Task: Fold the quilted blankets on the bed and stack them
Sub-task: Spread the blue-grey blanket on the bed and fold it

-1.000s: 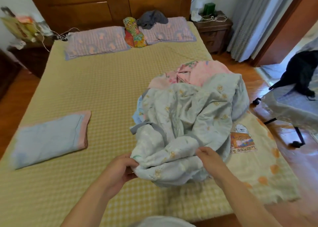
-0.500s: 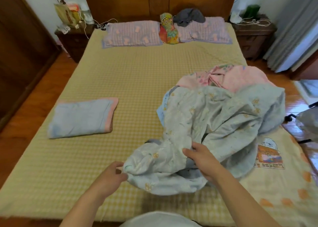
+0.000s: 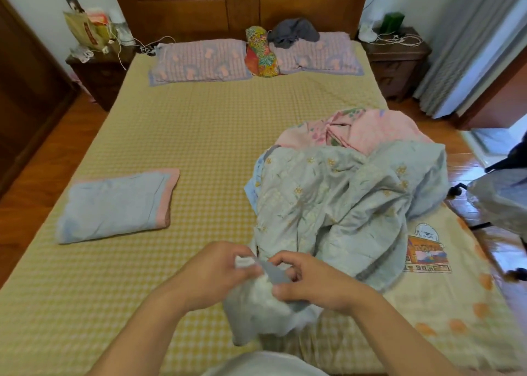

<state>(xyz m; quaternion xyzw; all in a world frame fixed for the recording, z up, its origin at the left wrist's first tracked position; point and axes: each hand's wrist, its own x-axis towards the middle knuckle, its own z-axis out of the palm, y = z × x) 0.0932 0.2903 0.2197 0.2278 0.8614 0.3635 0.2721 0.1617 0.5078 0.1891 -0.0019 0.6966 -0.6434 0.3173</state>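
left hand [image 3: 212, 273] and right hand [image 3: 310, 283] close together at 6 o'clock, both pinching an edge of the crumpled blue quilt [image 3: 336, 204], heaped at 3 o'clock on the bed [image 3: 199, 136], folded quilt [image 3: 114, 204] at 9 o'clock

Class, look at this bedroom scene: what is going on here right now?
A person stands at the foot of the bed folding blankets. The left hand and right hand both pinch an edge of the crumpled pale blue blanket, apparently looking for a corner. One folded blanket already lies on the left side. A pink blanket waits in the heap behind, unfolded, and a cream blanket lies beneath.
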